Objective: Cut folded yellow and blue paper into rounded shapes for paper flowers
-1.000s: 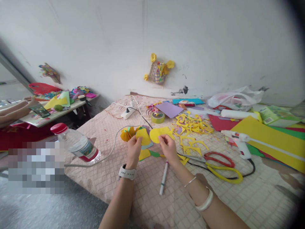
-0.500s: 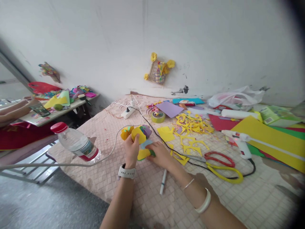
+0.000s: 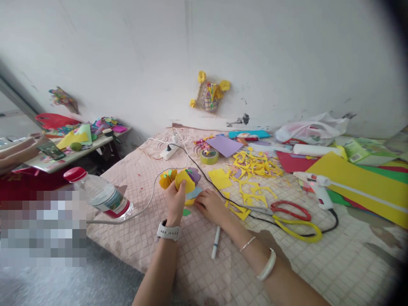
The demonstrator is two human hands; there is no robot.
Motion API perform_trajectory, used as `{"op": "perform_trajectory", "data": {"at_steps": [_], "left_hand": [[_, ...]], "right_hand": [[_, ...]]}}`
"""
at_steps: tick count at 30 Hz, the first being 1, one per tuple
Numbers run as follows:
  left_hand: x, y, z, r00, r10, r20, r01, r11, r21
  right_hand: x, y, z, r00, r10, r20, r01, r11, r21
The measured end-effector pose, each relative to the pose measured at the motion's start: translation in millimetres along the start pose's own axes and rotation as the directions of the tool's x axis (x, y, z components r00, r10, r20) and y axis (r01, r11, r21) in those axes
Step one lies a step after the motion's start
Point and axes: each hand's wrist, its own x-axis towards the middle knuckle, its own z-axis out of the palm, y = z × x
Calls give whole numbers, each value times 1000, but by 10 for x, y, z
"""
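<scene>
Yellow rounded paper petals are pinched in my left hand, thumb on their face. Beside them, an orange-yellow paper flower and a purple paper flower show just behind the hand. My right hand is low over the table, its fingers closed at the edge of a flat yellow paper piece; the fingertips are partly hidden. A light-blue paper piece lies between the hands. Under them, a small green paper leaf rests on the cloth.
A water bottle stands left. To the right lie scissors, a glue gun with a black cord, and yellow paper scraps. A marker lies in front. Behind are tape and a power strip. Another person's arms show far left.
My right hand has shifted slightly; the green leaf that was by its fingers now shows on the cloth nearer my left hand. My left hand keeps its pinch. The view has shifted a little.
</scene>
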Motion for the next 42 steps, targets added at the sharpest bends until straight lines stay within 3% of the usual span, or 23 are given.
{"op": "perform_trajectory", "data": {"at_steps": [3,6,8,10,13,16,21,26,29,32,37,42], "left_hand": [[35,-68,-34,1000,6,-7,-5,999,33],[63,-134,-55,999,-9,36,6,997,82],[60,-170,-36,993,-33,117,20,993,112],[32,-196,10,972,-59,229,31,991,127],[-34,-208,104,920,-73,386,25,992,127],[-73,-167,175,896,-40,443,-12,994,113],[-78,-13,63,940,55,336,-84,994,71],[-370,67,-378,986,62,157,-83,988,132],[-621,18,-572,989,28,148,-55,982,183],[-782,-80,-647,992,-8,126,-20,975,221],[-868,-169,-696,991,14,-133,18,972,233],[-865,-70,-760,994,36,-102,-2,947,321]], "right_hand": [[-1,76,-51,983,95,-158,-83,993,80],[8,196,-130,899,275,-341,-217,956,197],[15,252,-171,846,358,-396,-259,924,281],[17,264,-183,833,389,-395,-257,902,347],[10,212,-151,856,386,-346,-233,883,408],[-1,147,-99,878,376,-295,-229,873,431],[-19,146,-104,876,378,-300,-251,888,385],[-43,175,-173,930,291,-225,-234,940,249],[-55,110,-148,961,224,-164,-196,966,168],[-79,0,-88,979,161,-125,-147,982,118],[-108,-76,-75,980,124,-154,-110,989,96],[-30,-199,-450,945,141,-294,-92,980,175]]}}
